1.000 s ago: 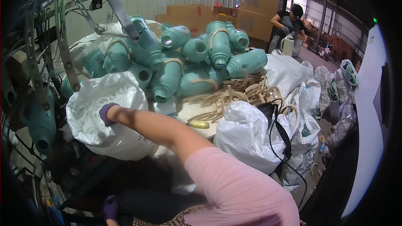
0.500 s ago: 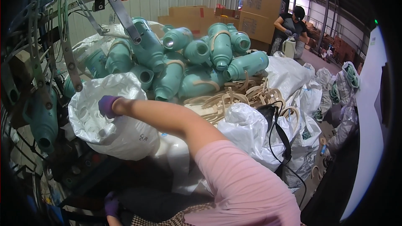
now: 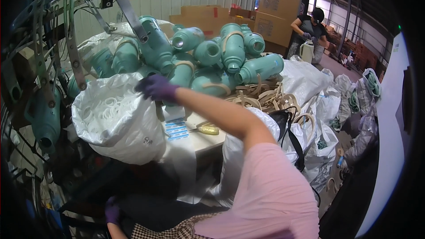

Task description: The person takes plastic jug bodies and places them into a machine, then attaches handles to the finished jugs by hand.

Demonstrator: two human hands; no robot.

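Observation:
My right hand (image 3: 158, 88), in a purple glove, is at the far right rim of a white woven sack (image 3: 135, 139). Its fingers are bent over the rim and look closed on it. Inside the sack lie many translucent white plastic rings (image 3: 108, 111). Lower down, near my lap, my left hand (image 3: 112, 211) hangs in a purple glove; its fingers are too dark and blurred to read. Just right of the sack a sheet of blue-and-white labels (image 3: 176, 128) lies on the pale tabletop, next to a yellow-handled tool (image 3: 207, 130).
Green thermos-flask casings (image 3: 233, 48) are heaped beyond the sack. Beige strap-like handles (image 3: 261, 95) lie in a pile to their right. Metal linkage arms (image 3: 71, 31) hang at the left. White sacks (image 3: 305, 79) stand at right, where a co-worker (image 3: 312, 28) handles a pale container.
My right hand has come up out of the sack to its far right rim, uncovering the rings. The label sheet and yellow-handled tool now show. My left hand has shifted slightly left.

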